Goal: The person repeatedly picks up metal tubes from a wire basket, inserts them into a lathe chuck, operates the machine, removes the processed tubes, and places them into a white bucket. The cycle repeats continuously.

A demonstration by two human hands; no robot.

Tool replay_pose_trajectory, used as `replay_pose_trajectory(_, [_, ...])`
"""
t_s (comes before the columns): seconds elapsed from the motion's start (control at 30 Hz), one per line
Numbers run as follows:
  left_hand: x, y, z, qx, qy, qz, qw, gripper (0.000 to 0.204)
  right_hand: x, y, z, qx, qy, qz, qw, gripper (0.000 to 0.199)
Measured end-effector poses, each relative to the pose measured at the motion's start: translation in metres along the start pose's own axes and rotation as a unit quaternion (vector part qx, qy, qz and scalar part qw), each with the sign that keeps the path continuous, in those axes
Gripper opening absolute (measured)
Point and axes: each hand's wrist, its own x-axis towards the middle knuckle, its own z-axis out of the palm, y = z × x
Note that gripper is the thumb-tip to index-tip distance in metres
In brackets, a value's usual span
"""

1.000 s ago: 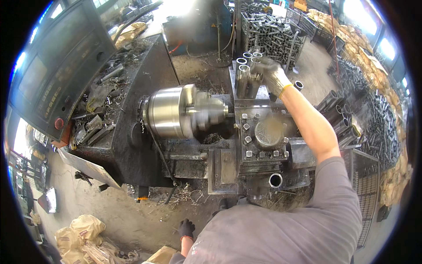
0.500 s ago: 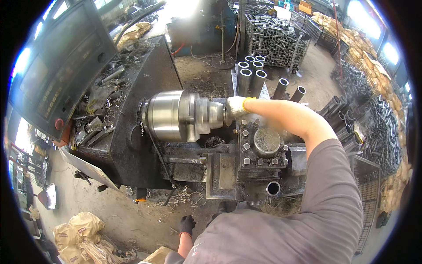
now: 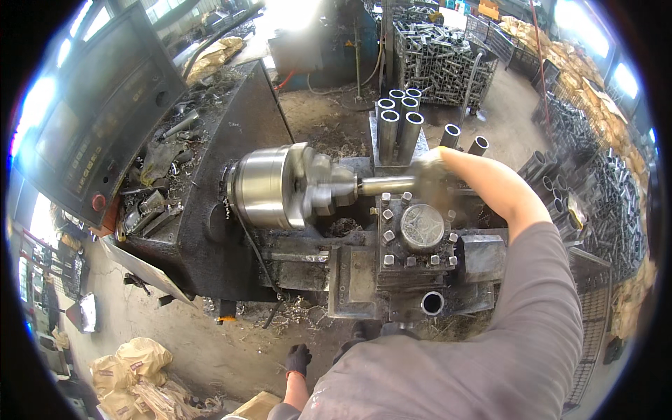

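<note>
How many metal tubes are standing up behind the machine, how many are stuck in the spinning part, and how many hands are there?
Upright metal tubes on the rack behind the lathe: 4
Metal tube in the chuck: 1
Gloved hands, right hand on that tube, left hand hanging low: 2
Total: 7

bright daylight, glare top centre, fisheye-bent edges, right hand blurred.

My one view sits on my head, looking steeply down onto the lathe chuck [image 3: 269,185] from close above. Fisheye bending curves the shop floor around that chuck.
</note>
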Motion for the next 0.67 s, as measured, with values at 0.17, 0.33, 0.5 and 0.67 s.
replay_pose_trajectory(0.17, [-0.084,0.079,0.074,0.404,0.152,0.282,0.857,0.034,-0.014,0.057,0.067,-0.175,0.295,-0.092,0.935,0.051])
replay_pose_trajectory(0.33, [-0.185,0.196,0.228,0.388,-0.092,0.451,0.799,0.022,-0.063,0.065,0.106,-0.203,0.517,-0.094,0.826,0.047])
replay_pose_trajectory(0.5, [-0.250,0.208,0.359,0.583,-0.353,0.313,0.661,0.073,-0.168,-0.020,0.102,-0.038,0.527,-0.049,0.848,0.043])
replay_pose_trajectory(0.67, [-0.221,0.168,0.417,0.700,-0.353,0.379,0.491,0.103,-0.236,-0.093,0.123,-0.042,0.463,-0.062,0.883,0.056])
